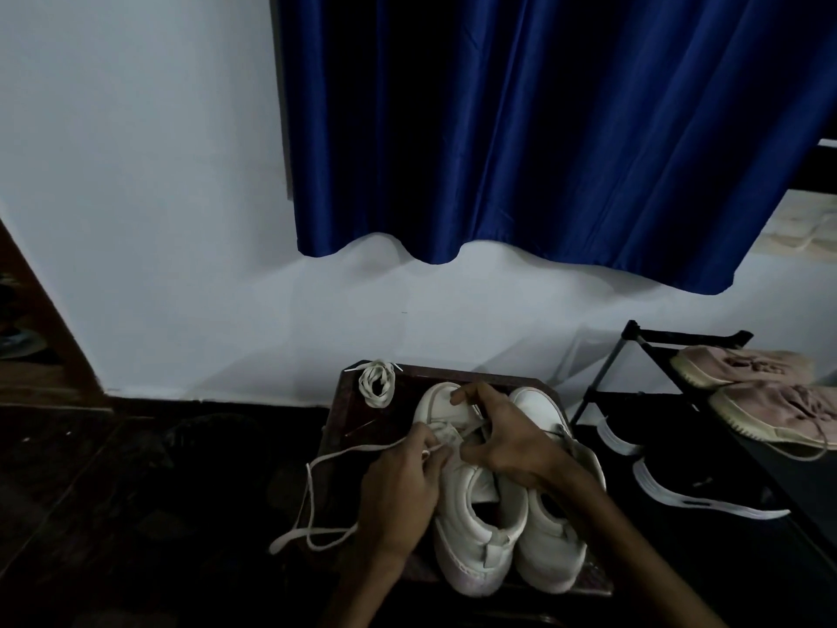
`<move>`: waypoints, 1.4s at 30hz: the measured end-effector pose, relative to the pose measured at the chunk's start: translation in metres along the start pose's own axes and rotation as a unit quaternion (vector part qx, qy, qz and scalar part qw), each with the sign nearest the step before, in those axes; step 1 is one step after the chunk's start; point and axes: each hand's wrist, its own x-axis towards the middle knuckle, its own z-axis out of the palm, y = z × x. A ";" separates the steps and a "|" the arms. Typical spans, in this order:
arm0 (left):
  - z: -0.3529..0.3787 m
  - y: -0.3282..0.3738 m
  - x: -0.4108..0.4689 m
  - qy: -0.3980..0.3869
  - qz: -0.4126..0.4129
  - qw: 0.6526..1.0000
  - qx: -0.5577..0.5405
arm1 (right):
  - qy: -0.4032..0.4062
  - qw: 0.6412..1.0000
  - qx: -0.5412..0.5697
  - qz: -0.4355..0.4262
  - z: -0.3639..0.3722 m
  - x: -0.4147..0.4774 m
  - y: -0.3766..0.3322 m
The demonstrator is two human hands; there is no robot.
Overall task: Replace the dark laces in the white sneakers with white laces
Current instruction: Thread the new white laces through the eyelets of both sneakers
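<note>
Head camera, forward-down, near sneakers (466, 532)

Home interior, a shoe-storage corner of a lived-in room. Plain white painted wall (136, 174), with a glossy blue curtain (521, 129) hanging short of the floor. Dark floor (113, 491). Black open shoe rack (632, 332) stands against the wall at right: pink sneakers (743, 367) on its top shelf, black shoes with white soles (679, 487) lower down. Brown wooden furniture edge (50, 328) at far left. White sneakers (480, 528) sit as a pair on a low dark stool (348, 419) just beside the rack
</note>
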 end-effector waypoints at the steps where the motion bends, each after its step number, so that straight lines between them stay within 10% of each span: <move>1: -0.002 0.000 -0.001 0.003 0.013 0.999 -0.030 | -0.001 1.000 -0.002 0.001 0.000 0.000 0.001; 9: -0.038 -0.018 -0.035 -0.001 -0.046 0.900 -0.434 | -0.011 0.999 -0.048 0.017 -0.001 0.001 0.000; 16: 0.004 -0.028 -0.049 0.071 0.134 0.977 -0.147 | -0.016 0.992 -0.126 -0.007 -0.004 0.001 -0.005; 22: 0.020 -0.035 -0.051 0.073 0.123 0.986 -0.088 | -0.031 0.968 -0.210 -0.137 0.001 0.023 -0.039; 28: 0.020 -0.037 -0.053 0.069 0.148 0.982 -0.095 | -0.240 0.833 -0.487 -0.107 0.028 0.047 -0.081; 33: 0.023 -0.039 -0.052 0.087 0.161 0.977 -0.113 | -0.226 0.973 -0.045 0.019 -0.005 0.063 -0.120; 42: 0.014 -0.045 -0.037 0.023 0.207 0.973 -0.098 | -0.111 0.950 0.292 -0.018 -0.072 0.077 -0.216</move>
